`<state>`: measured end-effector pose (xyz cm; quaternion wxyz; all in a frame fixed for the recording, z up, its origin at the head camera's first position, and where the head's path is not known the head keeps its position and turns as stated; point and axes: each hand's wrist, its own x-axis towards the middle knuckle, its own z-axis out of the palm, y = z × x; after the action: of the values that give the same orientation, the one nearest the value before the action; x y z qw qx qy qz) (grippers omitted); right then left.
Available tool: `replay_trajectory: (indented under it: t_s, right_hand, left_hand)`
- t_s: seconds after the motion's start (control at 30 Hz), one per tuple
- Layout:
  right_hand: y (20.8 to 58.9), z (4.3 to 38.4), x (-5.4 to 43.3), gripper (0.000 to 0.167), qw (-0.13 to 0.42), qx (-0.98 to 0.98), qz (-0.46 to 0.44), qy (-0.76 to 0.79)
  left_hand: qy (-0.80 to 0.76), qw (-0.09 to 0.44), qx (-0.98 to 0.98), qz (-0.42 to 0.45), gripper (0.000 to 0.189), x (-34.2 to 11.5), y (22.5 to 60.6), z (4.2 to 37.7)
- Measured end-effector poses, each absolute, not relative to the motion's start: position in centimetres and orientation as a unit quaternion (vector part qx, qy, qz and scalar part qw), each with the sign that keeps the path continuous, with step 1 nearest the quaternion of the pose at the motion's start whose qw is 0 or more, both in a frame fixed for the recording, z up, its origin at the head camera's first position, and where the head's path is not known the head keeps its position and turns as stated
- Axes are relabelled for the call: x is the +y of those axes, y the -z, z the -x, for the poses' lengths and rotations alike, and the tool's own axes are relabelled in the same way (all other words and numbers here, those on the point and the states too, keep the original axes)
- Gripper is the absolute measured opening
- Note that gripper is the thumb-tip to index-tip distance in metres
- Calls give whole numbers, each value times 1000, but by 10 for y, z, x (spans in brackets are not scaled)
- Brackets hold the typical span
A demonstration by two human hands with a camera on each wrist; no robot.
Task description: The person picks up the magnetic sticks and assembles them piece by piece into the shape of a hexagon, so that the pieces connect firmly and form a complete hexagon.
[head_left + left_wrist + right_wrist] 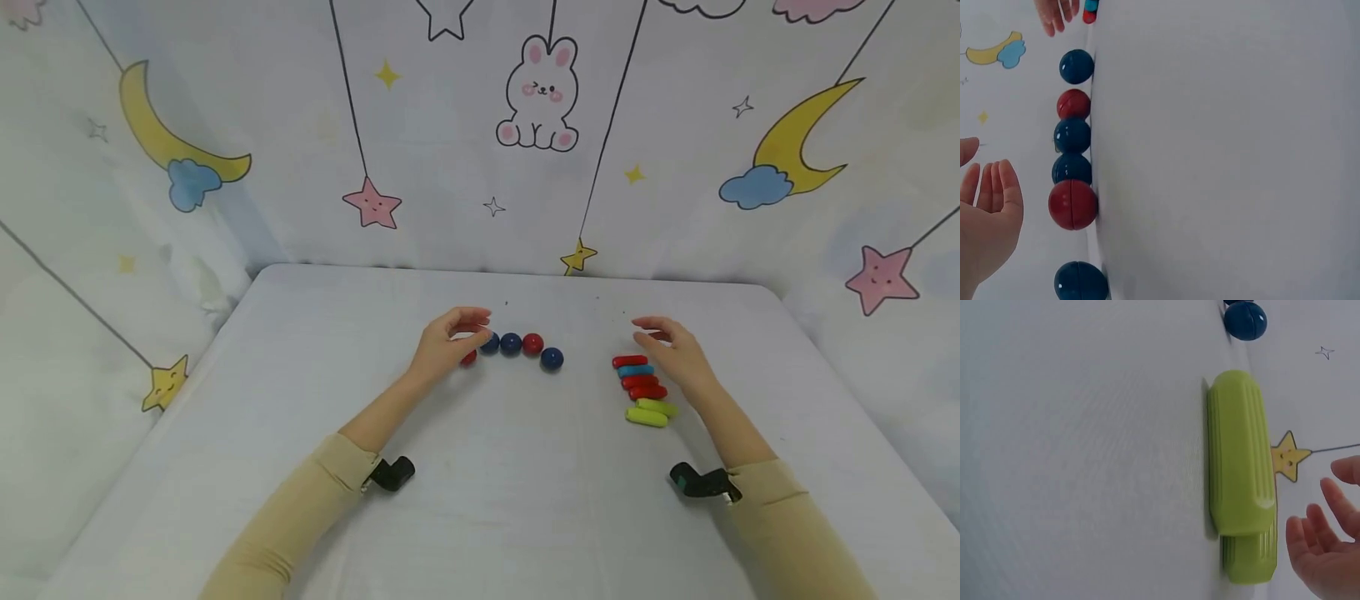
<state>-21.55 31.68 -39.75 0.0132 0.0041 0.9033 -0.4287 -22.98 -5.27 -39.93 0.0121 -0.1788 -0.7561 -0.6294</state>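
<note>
My left hand [446, 340] hovers by the left end of a curved row of red and blue balls, its thumb and fingers apart and holding nothing. Past its thumb show a blue ball [511, 344], a red ball [533, 344] and another blue ball [552, 359]. A red ball [1073, 205] and a blue ball [1081, 281] also lie near that hand in the left wrist view. My right hand [678, 354], fingers loosely bent around nothing, is beside a column of short sticks: a red stick [630, 361], a blue stick [636, 371], more red ones and a lime-green stick [647, 417].
A white cloth covers the table [480, 500]. Behind it hangs a white backdrop [450, 117] printed with moons, stars and a rabbit. Black wrist cameras, such as the left one [393, 473], stick inward from both sleeves.
</note>
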Motion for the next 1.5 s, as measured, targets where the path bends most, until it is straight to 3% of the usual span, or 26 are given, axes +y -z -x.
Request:
replay_trajectory:
  t_s: [0.3, 0.5, 1.0, 1.5]
  right_hand:
    - [404, 213, 334, 54, 65, 894, 0, 443]
    - [408, 213, 341, 51, 96, 893, 10, 440]
    - [413, 214, 342, 48, 119, 893, 11, 434]
    - [414, 214, 342, 51, 123, 893, 10, 434]
  left_hand:
    - [624, -64, -752, 204, 36, -26, 407, 229]
    - [585, -86, -772, 233, 36, -7, 410, 229]
    - [515, -94, -808, 272, 41, 25, 416, 237]
    - [419, -47, -836, 351, 37, 27, 421, 240]
